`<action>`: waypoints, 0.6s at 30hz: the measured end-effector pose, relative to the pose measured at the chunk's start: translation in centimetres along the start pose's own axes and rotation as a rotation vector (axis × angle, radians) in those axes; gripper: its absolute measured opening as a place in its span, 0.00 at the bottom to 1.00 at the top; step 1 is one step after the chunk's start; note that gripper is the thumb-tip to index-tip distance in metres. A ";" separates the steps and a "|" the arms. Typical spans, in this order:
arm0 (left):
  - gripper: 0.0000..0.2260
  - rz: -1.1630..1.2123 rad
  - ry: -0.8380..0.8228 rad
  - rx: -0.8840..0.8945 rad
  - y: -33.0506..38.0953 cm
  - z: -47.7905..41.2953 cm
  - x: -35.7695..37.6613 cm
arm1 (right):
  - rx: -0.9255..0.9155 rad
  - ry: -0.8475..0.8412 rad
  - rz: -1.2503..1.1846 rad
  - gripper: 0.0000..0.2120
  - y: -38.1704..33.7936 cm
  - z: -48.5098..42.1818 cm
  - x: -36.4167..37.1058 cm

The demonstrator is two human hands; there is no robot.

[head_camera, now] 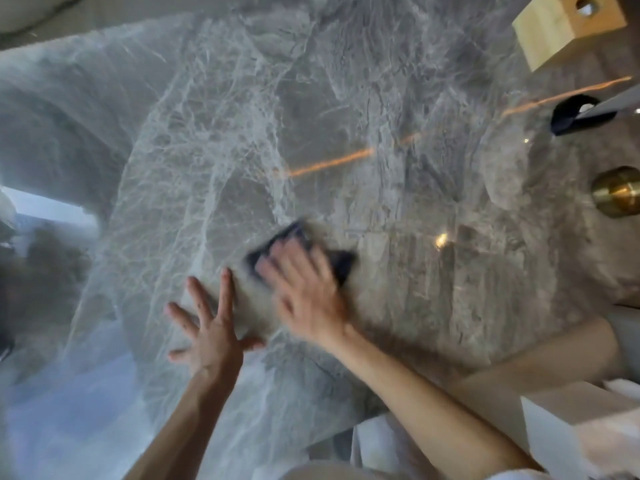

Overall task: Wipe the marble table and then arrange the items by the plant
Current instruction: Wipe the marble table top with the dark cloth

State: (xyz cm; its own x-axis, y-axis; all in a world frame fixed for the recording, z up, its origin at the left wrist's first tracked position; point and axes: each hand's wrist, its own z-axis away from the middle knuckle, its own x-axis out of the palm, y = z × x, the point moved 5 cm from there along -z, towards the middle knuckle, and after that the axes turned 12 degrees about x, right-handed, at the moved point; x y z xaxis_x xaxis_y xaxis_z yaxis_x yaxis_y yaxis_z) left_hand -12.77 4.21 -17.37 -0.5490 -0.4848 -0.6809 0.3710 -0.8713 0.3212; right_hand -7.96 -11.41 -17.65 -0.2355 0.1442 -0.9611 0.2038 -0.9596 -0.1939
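The grey veined marble table [311,116] fills most of the view. My right hand [308,289] lies flat on a dark blue cloth [343,263], pressing it against the marble near the middle; hand and cloth are blurred by motion. Just left of it, my left hand [211,327] rests flat on the table with fingers spread and nothing in it. No plant is in sight.
A light wooden block with a round hole [561,29] stands at the top right. Below it lies a dark object [578,116] beside something white, and a brass round object [620,192] sits at the right edge. A white box [581,420] is at the bottom right.
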 end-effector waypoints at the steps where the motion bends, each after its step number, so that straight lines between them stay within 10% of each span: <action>1: 0.59 -0.008 -0.003 -0.008 0.1 0.1 -0.2 | -0.269 -0.102 0.047 0.29 -1.0 3.9 1.1; 4: 0.59 -0.030 -0.016 0.003 0.3 0.4 -0.2 | -0.238 -0.081 0.120 0.29 9.4 8.1 0.2; 8: 0.61 -0.066 -0.011 0.005 0.1 0.4 0.0 | 0.951 0.285 -0.051 0.28 24.9 3.6 -4.6; 10: 0.60 -0.042 -0.019 0.006 0.1 0.4 0.0 | 1.341 0.334 -0.280 0.33 20.4 1.6 -4.3; 12: 0.58 -0.070 -0.012 0.046 0.0 0.8 -0.3 | 1.108 0.296 -0.147 0.29 10.9 1.8 -2.0; 15: 0.56 -0.115 -0.020 0.067 -0.2 1.0 -0.5 | -0.037 -0.052 -0.016 0.29 -2.1 10.3 2.5; 18: 0.57 -0.133 -0.018 0.085 -0.4 0.9 -0.2 | -0.313 -0.089 0.117 0.30 8.0 15.4 2.6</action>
State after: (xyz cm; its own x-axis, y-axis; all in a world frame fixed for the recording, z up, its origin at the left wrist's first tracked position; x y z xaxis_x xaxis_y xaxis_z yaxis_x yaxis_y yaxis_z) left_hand -13.48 4.54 -16.78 -0.6028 -0.3650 -0.7095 0.2295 -0.9310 0.2840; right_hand -21.53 -22.42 -18.68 -0.2724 0.0032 -0.9622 0.5122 -0.8460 -0.1478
